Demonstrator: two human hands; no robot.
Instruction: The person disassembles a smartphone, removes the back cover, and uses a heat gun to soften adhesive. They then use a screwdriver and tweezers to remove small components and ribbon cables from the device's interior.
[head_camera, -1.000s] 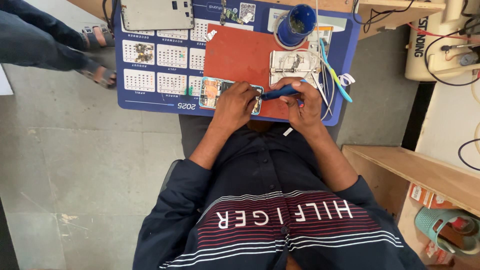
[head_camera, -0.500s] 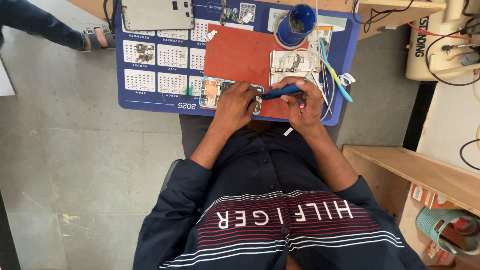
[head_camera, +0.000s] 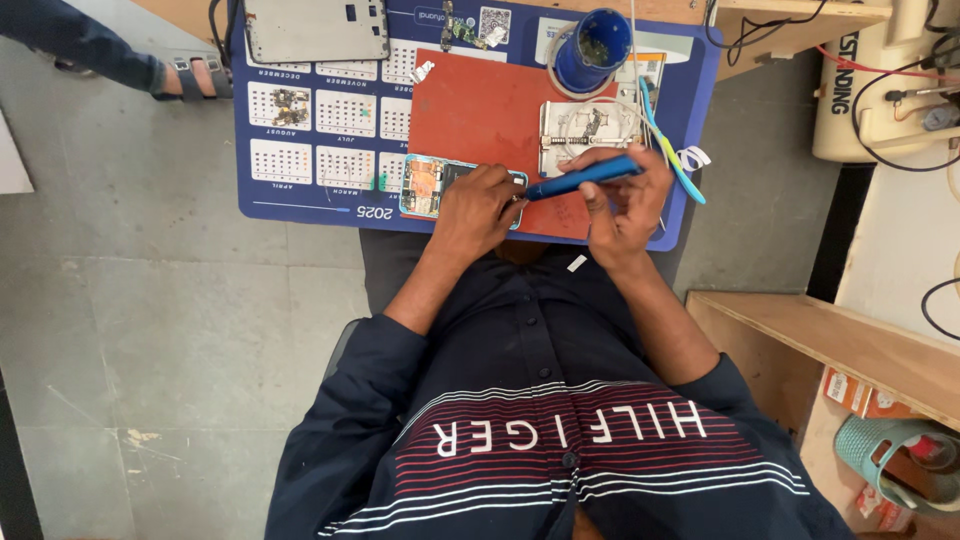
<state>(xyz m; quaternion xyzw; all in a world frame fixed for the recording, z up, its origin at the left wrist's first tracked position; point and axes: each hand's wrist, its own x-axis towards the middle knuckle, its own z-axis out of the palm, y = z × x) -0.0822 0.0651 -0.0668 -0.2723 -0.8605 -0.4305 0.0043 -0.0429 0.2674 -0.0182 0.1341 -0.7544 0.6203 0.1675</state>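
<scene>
left hand (head_camera: 478, 208) pins the opened teal-edged phone (head_camera: 432, 186) flat on the red mat (head_camera: 480, 115); right hand (head_camera: 625, 200) grips a blue screwdriver (head_camera: 580, 178), tip beside the left fingers. best kept steady, pressed lightly.

blue calendar mat (head_camera: 300, 150): flat on bench, white month grids | square code label (head_camera: 494, 24): white, mat's top edge | orange-red carton (head_camera: 850, 392): under wooden shelf, lower right

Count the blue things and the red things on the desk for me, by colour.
Blue: 3, the desk mat, the cup and the screwdriver in the right hand
Red: 1, the work pad
Total: 4
</scene>
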